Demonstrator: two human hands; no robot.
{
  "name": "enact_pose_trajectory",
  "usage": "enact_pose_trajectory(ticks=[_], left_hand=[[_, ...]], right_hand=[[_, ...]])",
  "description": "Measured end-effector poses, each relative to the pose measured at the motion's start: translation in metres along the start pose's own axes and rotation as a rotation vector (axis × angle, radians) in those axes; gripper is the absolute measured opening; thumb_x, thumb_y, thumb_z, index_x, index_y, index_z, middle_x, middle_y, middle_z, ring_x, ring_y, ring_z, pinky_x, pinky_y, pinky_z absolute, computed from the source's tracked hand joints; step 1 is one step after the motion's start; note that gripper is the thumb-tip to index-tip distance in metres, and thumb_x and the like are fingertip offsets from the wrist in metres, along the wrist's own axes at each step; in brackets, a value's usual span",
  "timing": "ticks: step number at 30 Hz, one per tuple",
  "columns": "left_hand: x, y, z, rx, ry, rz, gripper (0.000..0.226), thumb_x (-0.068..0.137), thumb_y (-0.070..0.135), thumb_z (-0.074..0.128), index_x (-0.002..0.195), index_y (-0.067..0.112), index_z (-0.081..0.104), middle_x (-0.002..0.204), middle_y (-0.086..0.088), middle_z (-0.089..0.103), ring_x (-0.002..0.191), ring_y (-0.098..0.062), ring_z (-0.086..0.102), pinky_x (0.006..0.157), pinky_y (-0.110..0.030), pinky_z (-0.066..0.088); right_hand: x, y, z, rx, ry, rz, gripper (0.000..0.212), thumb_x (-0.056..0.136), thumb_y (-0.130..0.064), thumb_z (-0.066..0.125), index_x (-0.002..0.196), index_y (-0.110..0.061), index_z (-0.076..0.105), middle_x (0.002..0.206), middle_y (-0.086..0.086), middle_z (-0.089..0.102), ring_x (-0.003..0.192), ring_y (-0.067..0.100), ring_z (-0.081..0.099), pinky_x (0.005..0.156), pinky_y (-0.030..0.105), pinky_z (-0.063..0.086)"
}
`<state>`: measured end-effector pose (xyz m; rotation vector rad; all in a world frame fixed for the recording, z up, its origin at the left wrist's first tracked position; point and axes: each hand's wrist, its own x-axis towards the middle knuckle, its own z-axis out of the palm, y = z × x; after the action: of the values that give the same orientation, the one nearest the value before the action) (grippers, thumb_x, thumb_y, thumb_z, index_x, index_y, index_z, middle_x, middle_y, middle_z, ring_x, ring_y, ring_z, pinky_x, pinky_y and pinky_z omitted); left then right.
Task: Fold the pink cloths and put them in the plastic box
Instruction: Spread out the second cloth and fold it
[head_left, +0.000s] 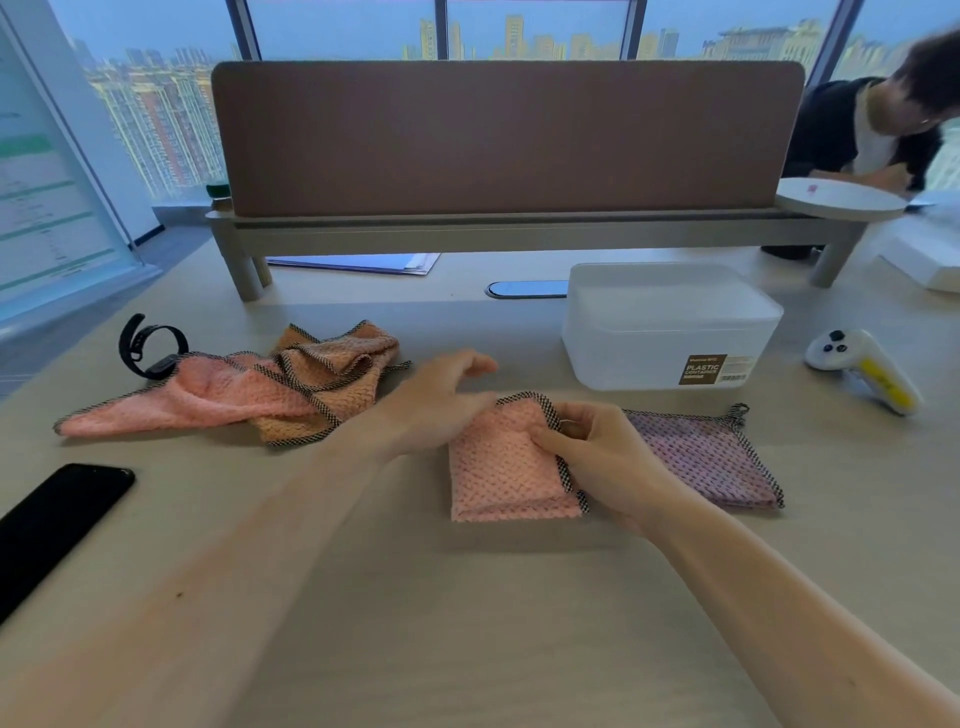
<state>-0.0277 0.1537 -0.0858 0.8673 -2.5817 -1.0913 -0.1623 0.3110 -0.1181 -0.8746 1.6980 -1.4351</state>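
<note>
A folded pink cloth with a checked border lies on the table in front of me. My right hand pinches its right edge between thumb and fingers. My left hand hovers over the cloth's upper left corner, blurred, fingers loosely spread and holding nothing. A purple cloth lies flat just right of the pink one, partly under my right hand. A crumpled pink cloth and an orange cloth are heaped at the left. The translucent plastic box stands behind, to the right; I cannot tell what is inside.
A black phone lies at the near left edge and a black watch behind the cloth heap. A white controller sits right of the box. A brown desk divider closes the back; a person sits beyond it at the right.
</note>
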Motion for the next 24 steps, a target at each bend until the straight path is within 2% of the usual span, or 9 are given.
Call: enact_pose_trajectory(ticks=[2, 4, 6, 9, 12, 14, 17, 19, 24], left_hand=[[0.002, -0.010, 0.007, 0.035, -0.059, 0.001, 0.031, 0.098, 0.042, 0.057, 0.125, 0.028, 0.066, 0.125, 0.014, 0.065, 0.120, -0.007, 0.058, 0.105, -0.032, 0.043], [0.002, -0.015, 0.014, 0.103, -0.027, 0.037, 0.023, 0.100, 0.043, 0.056, 0.107, 0.026, 0.070, 0.108, 0.011, 0.070, 0.106, -0.010, 0.063, 0.090, -0.029, 0.046], [0.002, -0.015, 0.017, 0.084, 0.013, 0.063, 0.022, 0.101, 0.041, 0.056, 0.098, 0.024, 0.069, 0.099, 0.009, 0.070, 0.098, -0.010, 0.063, 0.082, -0.028, 0.043], [0.003, -0.015, 0.019, 0.011, 0.047, 0.081, 0.023, 0.099, 0.044, 0.058, 0.090, 0.025, 0.067, 0.089, 0.011, 0.068, 0.088, -0.008, 0.062, 0.078, -0.031, 0.045], [0.005, -0.015, 0.020, 0.051, 0.114, 0.096, 0.026, 0.094, 0.049, 0.064, 0.087, 0.024, 0.066, 0.082, 0.007, 0.069, 0.076, -0.009, 0.060, 0.071, -0.030, 0.040], [0.004, -0.016, 0.022, 0.165, 0.160, 0.120, 0.027, 0.091, 0.052, 0.066, 0.086, 0.025, 0.064, 0.077, 0.007, 0.068, 0.072, -0.006, 0.059, 0.074, -0.031, 0.036], [0.005, -0.023, 0.024, 0.282, 0.236, 0.163, 0.029, 0.087, 0.058, 0.067, 0.083, 0.030, 0.059, 0.072, 0.013, 0.060, 0.071, 0.003, 0.052, 0.089, -0.035, 0.035], [0.006, -0.027, 0.025, 0.319, 0.261, 0.183, 0.031, 0.085, 0.061, 0.067, 0.082, 0.032, 0.057, 0.071, 0.015, 0.058, 0.071, 0.005, 0.051, 0.094, -0.037, 0.036], [0.005, -0.032, 0.027, 0.290, 0.257, 0.192, 0.031, 0.084, 0.062, 0.068, 0.087, 0.033, 0.056, 0.076, 0.016, 0.061, 0.075, 0.001, 0.056, 0.092, -0.043, 0.046]], right_hand=[[-0.001, 0.002, 0.002, -0.085, 0.007, -0.045, 0.017, 0.098, -0.013, 0.064, 0.112, -0.011, 0.075, 0.102, 0.003, 0.080, 0.096, 0.020, 0.076, 0.093, 0.043, 0.059], [-0.002, 0.003, 0.002, -0.152, 0.045, -0.066, 0.018, 0.099, -0.016, 0.064, 0.113, -0.014, 0.075, 0.101, -0.002, 0.080, 0.096, 0.016, 0.075, 0.093, 0.043, 0.059], [-0.004, 0.006, 0.001, -0.237, 0.078, -0.086, 0.018, 0.099, -0.019, 0.064, 0.112, -0.016, 0.076, 0.098, -0.005, 0.080, 0.093, 0.011, 0.075, 0.092, 0.042, 0.059], [-0.008, 0.008, -0.003, -0.398, 0.144, -0.121, 0.016, 0.097, -0.026, 0.067, 0.109, -0.020, 0.076, 0.093, -0.010, 0.078, 0.088, 0.002, 0.073, 0.086, 0.030, 0.058], [-0.012, 0.006, -0.008, -0.575, 0.233, -0.159, 0.008, 0.093, -0.031, 0.071, 0.100, -0.027, 0.072, 0.084, -0.014, 0.072, 0.078, -0.002, 0.067, 0.070, 0.015, 0.049], [-0.013, 0.006, -0.009, -0.642, 0.263, -0.165, 0.015, 0.092, -0.033, 0.072, 0.104, -0.025, 0.072, 0.085, -0.013, 0.071, 0.077, 0.000, 0.066, 0.067, 0.014, 0.047], [-0.014, 0.008, -0.005, -0.732, 0.292, -0.190, 0.030, 0.091, -0.036, 0.073, 0.117, -0.021, 0.071, 0.088, -0.011, 0.069, 0.079, 0.006, 0.065, 0.075, 0.023, 0.049], [-0.015, 0.007, -0.003, -0.772, 0.306, -0.208, 0.035, 0.091, -0.036, 0.073, 0.121, -0.020, 0.069, 0.088, -0.012, 0.066, 0.080, 0.007, 0.064, 0.077, 0.023, 0.047], [-0.018, 0.003, 0.001, -0.841, 0.297, -0.202, 0.039, 0.092, -0.037, 0.071, 0.126, -0.019, 0.066, 0.089, -0.014, 0.061, 0.081, 0.006, 0.059, 0.078, 0.020, 0.042]])
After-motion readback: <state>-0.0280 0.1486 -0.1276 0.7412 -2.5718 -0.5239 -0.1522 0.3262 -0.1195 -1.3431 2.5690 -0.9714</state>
